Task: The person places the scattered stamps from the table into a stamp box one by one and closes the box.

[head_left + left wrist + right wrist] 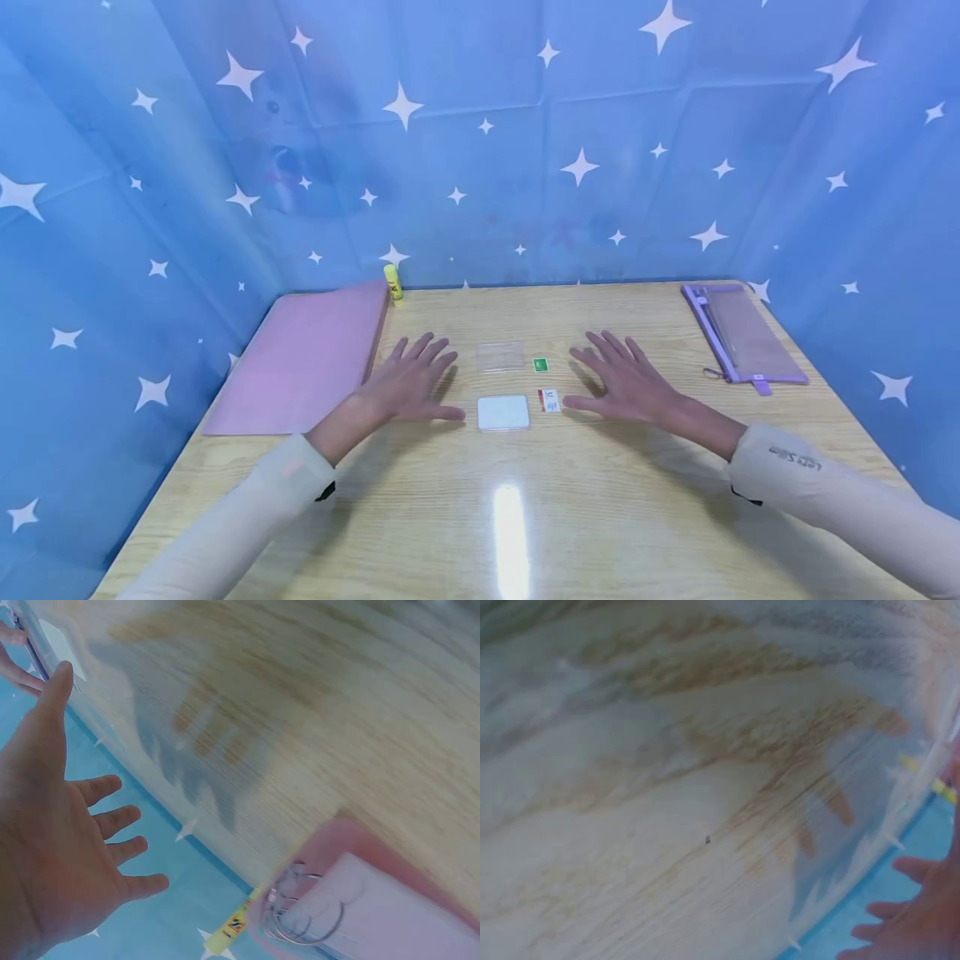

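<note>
My left hand (pixel 408 385) hovers palm down with spread fingers, holding nothing, between a pink binder (pixel 300 358) and the small items at the middle. On the other side, my right hand (pixel 622 382) is spread the same way and grips nothing. Between the hands lie a clear flat plastic piece (pixel 500 357), a white card in a clear case (pixel 503 412), a small green square (pixel 541 365) and a small red and white card (pixel 549 401). In the left wrist view, the fingers stand apart from the tabletop, their shadow falling on it.
A yellow glue stick (pixel 393 285) stands at the back, beside the binder's corner. Metal rings (pixel 300 915) show inside the binder. At the right lies a purple zip pouch (pixel 750 333). Blue curtain (pixel 480 150) with white stars surrounds the wooden table (pixel 420 517).
</note>
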{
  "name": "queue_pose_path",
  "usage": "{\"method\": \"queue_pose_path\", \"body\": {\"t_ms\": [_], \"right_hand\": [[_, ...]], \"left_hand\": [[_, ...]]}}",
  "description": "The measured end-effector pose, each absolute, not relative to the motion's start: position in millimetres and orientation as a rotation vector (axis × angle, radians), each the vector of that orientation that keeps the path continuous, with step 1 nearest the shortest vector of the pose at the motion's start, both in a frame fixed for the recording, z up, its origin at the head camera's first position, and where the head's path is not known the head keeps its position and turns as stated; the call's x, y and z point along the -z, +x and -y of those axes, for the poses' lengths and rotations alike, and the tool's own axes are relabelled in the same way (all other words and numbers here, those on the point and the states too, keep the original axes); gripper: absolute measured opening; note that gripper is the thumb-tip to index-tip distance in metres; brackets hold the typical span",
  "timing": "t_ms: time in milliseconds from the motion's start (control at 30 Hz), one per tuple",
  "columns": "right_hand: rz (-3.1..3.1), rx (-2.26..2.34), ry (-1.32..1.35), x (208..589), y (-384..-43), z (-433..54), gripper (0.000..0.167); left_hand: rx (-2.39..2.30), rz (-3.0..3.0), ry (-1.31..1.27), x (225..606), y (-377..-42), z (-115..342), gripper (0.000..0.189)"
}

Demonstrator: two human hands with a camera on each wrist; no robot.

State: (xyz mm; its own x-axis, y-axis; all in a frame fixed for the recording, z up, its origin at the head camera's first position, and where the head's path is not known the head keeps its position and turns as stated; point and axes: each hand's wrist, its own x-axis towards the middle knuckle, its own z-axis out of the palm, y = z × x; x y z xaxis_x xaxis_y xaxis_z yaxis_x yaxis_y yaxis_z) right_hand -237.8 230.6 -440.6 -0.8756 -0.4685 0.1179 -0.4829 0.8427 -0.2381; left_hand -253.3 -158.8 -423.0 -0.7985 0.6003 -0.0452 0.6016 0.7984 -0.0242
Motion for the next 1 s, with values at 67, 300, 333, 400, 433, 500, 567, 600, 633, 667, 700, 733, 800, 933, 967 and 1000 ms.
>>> {"method": "queue_pose_path", "body": {"t_ms": [67, 300, 333, 400, 433, 500, 567, 600, 633, 667, 700, 733, 800, 933, 967, 1000], "right_hand": [[2.946, -0.400, 0.781, 440.2, -237.4, -229.6, 0.088], [2.878, -0.428, 0.842, 439.5, -235.3, -223.6, 0.082], [2.870, -0.435, 0.850, 439.7, -235.0, -222.5, 0.081], [2.856, -0.452, 0.867, 440.7, -234.8, -220.1, 0.079], [2.846, -0.460, 0.878, 441.5, -234.7, -219.0, 0.077], [2.830, -0.470, 0.896, 443.2, -234.7, -216.9, 0.074], [2.818, -0.487, 0.916, 445.0, -234.7, -214.6, 0.070], [2.817, -0.495, 0.926, 445.6, -234.4, -213.5, 0.069], [2.819, -0.508, 0.930, 446.3, -234.2, -212.4, 0.068], [2.823, -0.526, 0.936, 446.6, -233.6, -211.1, 0.066], [2.825, -0.546, 0.941, 446.8, -232.9, -209.7, 0.065], [2.825, -0.569, 0.947, 447.2, -232.3, -208.3, 0.063], [2.825, -0.608, 0.957, 447.3, -230.9, -205.5, 0.060], [2.814, -0.660, 0.985, 447.5, -230.0, -200.7, 0.054], [2.811, -0.670, 0.994, 447.5, -230.3, -199.6, 0.052], [2.807, -0.677, 1.001, 447.7, -230.6, -198.7, 0.050]], "left_hand": [[0.031, -2.934, 0.997, 420.8, -251.6, 155.5, 0.105], [0.030, -2.919, 1.070, 416.2, -246.5, 145.0, 0.096], [0.037, -2.922, 1.088, 416.0, -245.7, 143.7, 0.095], [0.040, -2.920, 1.118, 415.6, -244.4, 141.0, 0.092], [0.036, -2.916, 1.131, 415.5, -243.6, 139.5, 0.090], [0.006, -2.901, 1.150, 415.2, -241.8, 136.7, 0.087], [-0.037, -2.873, 1.157, 415.9, -240.4, 133.5, 0.085], [-0.065, -2.858, 1.160, 416.5, -239.6, 131.9, 0.084], [-0.097, -2.842, 1.160, 417.7, -239.0, 130.4, 0.082], [-0.125, -2.825, 1.160, 419.4, -238.7, 129.0, 0.081], [-0.151, -2.810, 1.165, 421.5, -238.8, 127.5, 0.079], [-0.174, -2.798, 1.166, 423.6, -238.9, 126.1, 0.078], [-0.201, -2.784, 1.184, 428.2, -239.3, 123.9, 0.075], [-0.222, -2.784, 1.217, 434.3, -239.6, 121.0, 0.072], [-0.230, -2.787, 1.223, 435.1, -239.3, 120.6, 0.071], [-0.239, -2.788, 1.223, 435.5, -238.8, 120.4, 0.071]]}}
